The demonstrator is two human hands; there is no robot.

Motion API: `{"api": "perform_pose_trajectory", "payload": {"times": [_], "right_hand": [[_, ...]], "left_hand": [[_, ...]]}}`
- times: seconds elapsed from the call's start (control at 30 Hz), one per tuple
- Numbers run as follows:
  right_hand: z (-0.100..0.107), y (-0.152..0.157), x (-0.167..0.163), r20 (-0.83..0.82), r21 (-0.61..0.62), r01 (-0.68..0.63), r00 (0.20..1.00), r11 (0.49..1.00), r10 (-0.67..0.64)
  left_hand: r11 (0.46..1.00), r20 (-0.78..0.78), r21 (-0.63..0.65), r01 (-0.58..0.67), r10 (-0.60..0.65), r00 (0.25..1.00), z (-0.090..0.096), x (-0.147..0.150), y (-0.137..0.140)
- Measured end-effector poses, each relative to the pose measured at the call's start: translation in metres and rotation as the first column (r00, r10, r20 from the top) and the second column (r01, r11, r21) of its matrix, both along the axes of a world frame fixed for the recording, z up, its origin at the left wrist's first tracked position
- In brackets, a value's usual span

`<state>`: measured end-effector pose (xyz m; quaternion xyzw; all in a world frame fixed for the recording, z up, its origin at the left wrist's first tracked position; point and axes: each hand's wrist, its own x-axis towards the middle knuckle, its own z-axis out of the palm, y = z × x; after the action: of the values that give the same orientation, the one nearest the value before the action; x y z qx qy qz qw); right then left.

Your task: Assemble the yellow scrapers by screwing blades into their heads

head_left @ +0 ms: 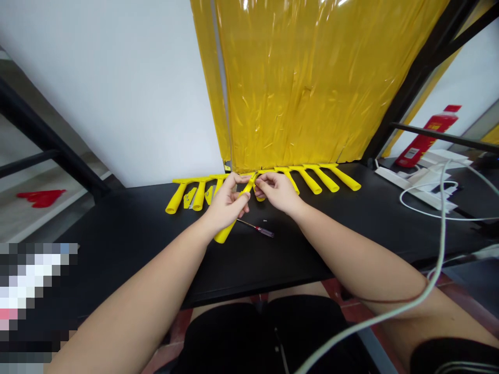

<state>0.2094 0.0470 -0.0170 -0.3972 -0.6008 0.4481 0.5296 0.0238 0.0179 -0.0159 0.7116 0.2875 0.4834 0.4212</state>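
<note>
My left hand is wrapped round a yellow plastic scraper handle, tilted with its hollow tube end towards me. Close to the far end of that handle, my right hand has its thumb and fingers pinched together; what they grip is too small to make out. Below the hands a screwdriver with a purple clear grip lies on the black table. Beside it is a tiny screw. Partly hidden behind the right fingers is a small yellow piece.
Several more T-shaped yellow scraper handles lie in a row along the table's back edge. Small yellow pieces sit among them at left. A red bottle and white power strip stand right; a white cable crosses before my right arm.
</note>
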Motion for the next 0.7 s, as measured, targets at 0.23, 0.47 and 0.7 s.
{"api": "perform_pose_trajectory", "payload": {"times": [0.23, 0.47, 0.7], "right_hand": [[0.009, -0.006, -0.004, -0.186, -0.187, -0.151, 0.976, 0.971, 0.116], [0.015, -0.012, 0.000, -0.337, -0.337, -0.308, 0.922, 0.890, 0.191], [0.012, -0.007, -0.001, -0.350, -0.294, -0.196, 0.933, 0.936, 0.085]], "left_hand": [[0.999, -0.052, 0.038, 0.019, -0.017, 0.998, 0.006, 0.000, -0.003], [0.997, -0.058, 0.064, 0.051, -0.047, 0.997, 0.005, 0.000, -0.003], [0.999, 0.008, 0.031, 0.027, -0.027, 1.000, 0.003, 0.001, -0.002]]}}
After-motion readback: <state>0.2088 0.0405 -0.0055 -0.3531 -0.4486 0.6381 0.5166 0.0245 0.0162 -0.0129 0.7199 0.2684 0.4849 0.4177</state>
